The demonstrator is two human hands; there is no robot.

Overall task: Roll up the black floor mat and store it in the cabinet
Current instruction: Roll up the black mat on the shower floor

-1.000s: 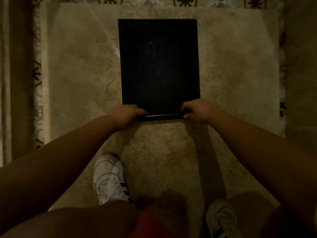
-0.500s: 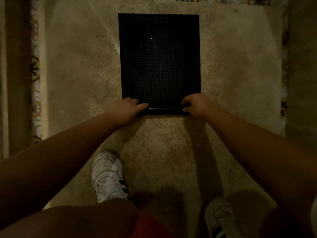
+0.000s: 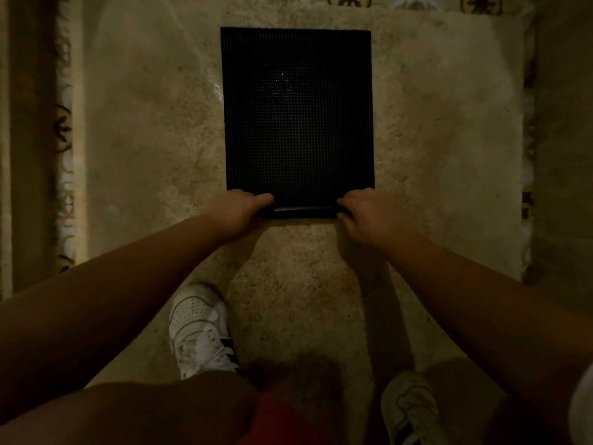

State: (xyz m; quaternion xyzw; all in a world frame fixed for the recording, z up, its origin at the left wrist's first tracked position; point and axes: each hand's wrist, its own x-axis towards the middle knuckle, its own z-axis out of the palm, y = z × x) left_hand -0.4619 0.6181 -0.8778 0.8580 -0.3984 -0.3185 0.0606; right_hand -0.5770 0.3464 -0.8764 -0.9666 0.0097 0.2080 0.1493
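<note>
— Now, where is the black floor mat point(image 3: 298, 114) seen?

— It is seen in the upper middle of the frame, laid flat on a beige floor point(image 3: 144, 139). Its near edge, at the centre of the frame, is turned up into a thin roll point(image 3: 305, 211); the rest of the mat is not rolled.

— How is the left hand point(image 3: 239, 208) placed?

— It is closed over the left end of the roll, at the lower left corner of the mat. The fingers point(image 3: 261, 198) are laid on top of the mat.

— And the right hand point(image 3: 364, 213)?

— It is curled around the right end of the same roll, at the lower right corner. Both forearms are stretched in from the bottom corners of the frame.

— What else is shown?

— A white shoe point(image 3: 200, 329) is seen in the lower middle, well apart from the mat, and a second shoe point(image 3: 410, 409) at the lower right, partly in shadow. A patterned border point(image 3: 64, 130) is seen along the left side of the floor, and the same pattern runs along the top and right edges. A cabinet cannot be made out in this dim view.
</note>
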